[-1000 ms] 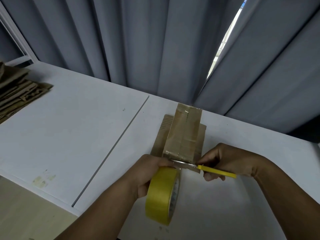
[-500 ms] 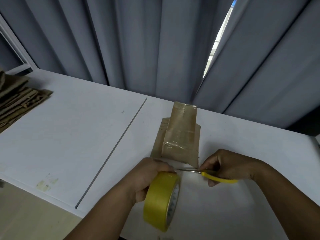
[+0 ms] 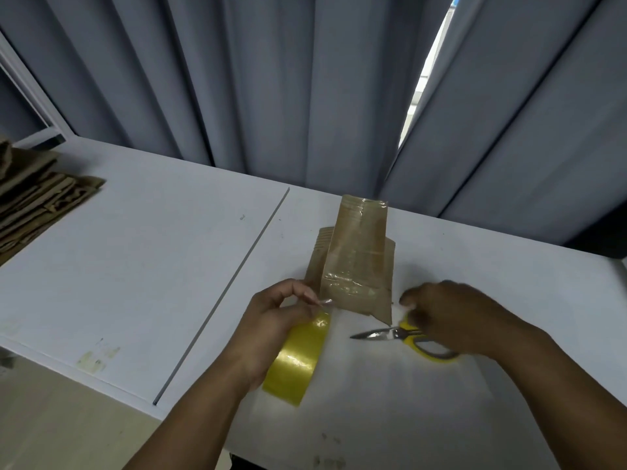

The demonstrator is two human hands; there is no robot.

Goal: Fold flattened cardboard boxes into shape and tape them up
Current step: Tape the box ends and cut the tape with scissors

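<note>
With the left hand (image 3: pixel 281 320) gripping the yellow tape roll (image 3: pixel 298 361), smooth its loose end flat onto the tall brown cardboard box (image 3: pixel 356 259); blurred right hand (image 3: pixel 454 313) over yellow-handled scissors (image 3: pixel 390 333), grip unclear.

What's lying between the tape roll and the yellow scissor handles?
In the head view, the scissors' own steel blades, closed and pointing toward the tape roll.

1. The right hand (image 3: pixel 451 317) is blurred. Its fingers cover part of the scissors (image 3: pixel 390 333) handle, and whether they grip it cannot be told.
2. The left hand (image 3: pixel 278 320) hides the core of the tape roll (image 3: pixel 298 364) it holds (only the yellow band below the fingers shows).
3. Flat cardboard (image 3: pixel 317 252) beyond the left fingertips is mostly hidden behind the taped box (image 3: pixel 358 259).
4. The cardboard stack (image 3: pixel 34 205), far left of the fingers, is cut off by the picture's edge.
</note>
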